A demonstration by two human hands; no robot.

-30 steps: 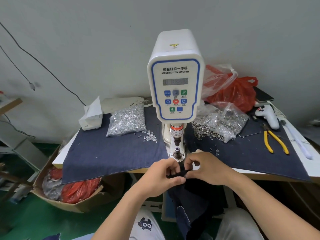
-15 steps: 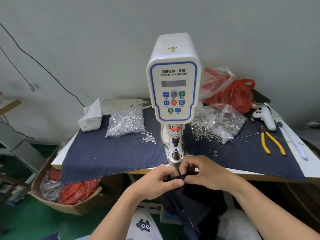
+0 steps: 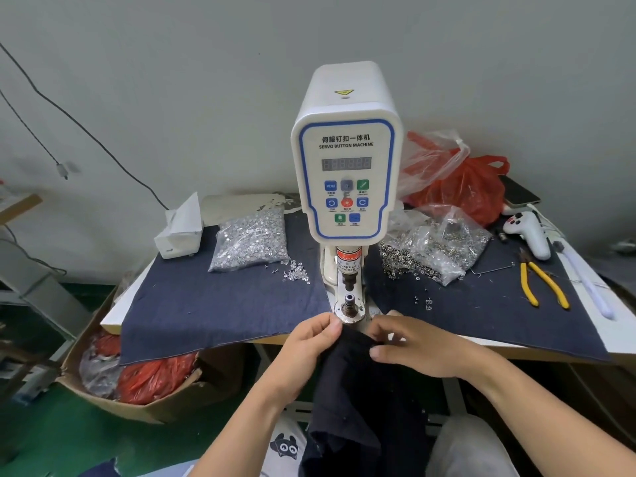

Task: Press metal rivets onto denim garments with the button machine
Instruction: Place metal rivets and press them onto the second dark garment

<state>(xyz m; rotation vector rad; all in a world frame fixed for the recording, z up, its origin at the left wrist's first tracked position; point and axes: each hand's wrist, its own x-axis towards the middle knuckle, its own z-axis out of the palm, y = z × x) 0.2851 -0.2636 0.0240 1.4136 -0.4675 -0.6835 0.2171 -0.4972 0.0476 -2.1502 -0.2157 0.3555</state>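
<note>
A small garment workshop. Beyond the hands stands a button machine (image 3: pixel 347 180), flanked by bags of rivets (image 3: pixel 249 241). Pliers (image 3: pixel 542 284) lie right.

Button machine (image 3: pixel 347 180) front panel: Chinese line "伺服钉扣一体机", under it "SERVO BUTTON MACHINE". Blue key (image 3: pixel 330 185) at 9 o'clock of the key cluster: "MENU". Yellow warning triangle (image 3: pixel 344 92) on top, 12 o'clock. Red label (image 3: pixel 347 261) on ram: "CARE OF FINGER", partly legible.

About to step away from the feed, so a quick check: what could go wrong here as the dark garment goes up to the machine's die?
1. Both the left hand and right hand pinch the dark denim garment right beside the lower die; fingers could get caught.
2. The fabric looks bunched, so a rivet may land off target.
</note>
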